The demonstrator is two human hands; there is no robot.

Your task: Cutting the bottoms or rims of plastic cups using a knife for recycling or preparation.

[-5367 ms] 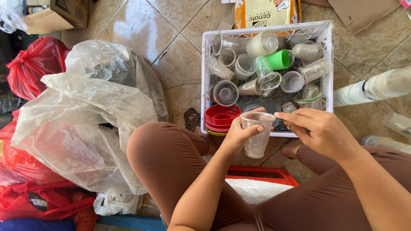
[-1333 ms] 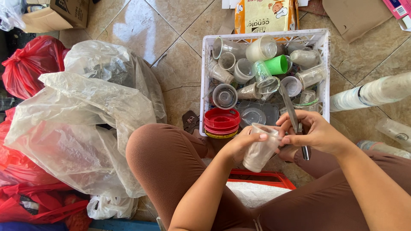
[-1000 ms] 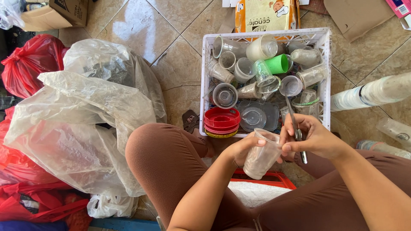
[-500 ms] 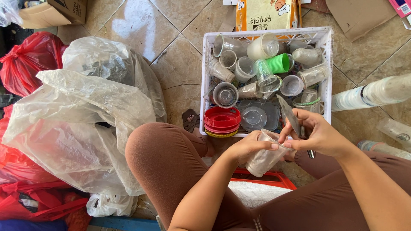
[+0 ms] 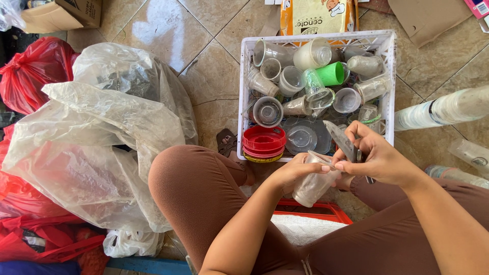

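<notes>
My left hand (image 5: 291,172) grips a clear plastic cup (image 5: 311,187) over my lap, tilted with its mouth up and to the right. My right hand (image 5: 383,162) holds a small knife (image 5: 342,140), its grey blade pointing up and left. The thumb and forefinger of that hand pinch at the cup's rim. Just beyond both hands stands a white plastic crate (image 5: 241,97) filled with several clear cups, a green cup (image 5: 331,74) and a stack of red lids (image 5: 264,142).
Large clear plastic bags (image 5: 97,137) bulge at my left, with red bags (image 5: 35,71) behind them. A red-rimmed tray (image 5: 305,214) lies under my legs. Stacked cups in a sleeve (image 5: 443,109) lie at the right. Cardboard boxes (image 5: 61,12) sit at the far edge of the tiled floor.
The cup went from upright to tilted and lower in my left hand. My right hand now holds a knife and has closed in on the cup's rim.
</notes>
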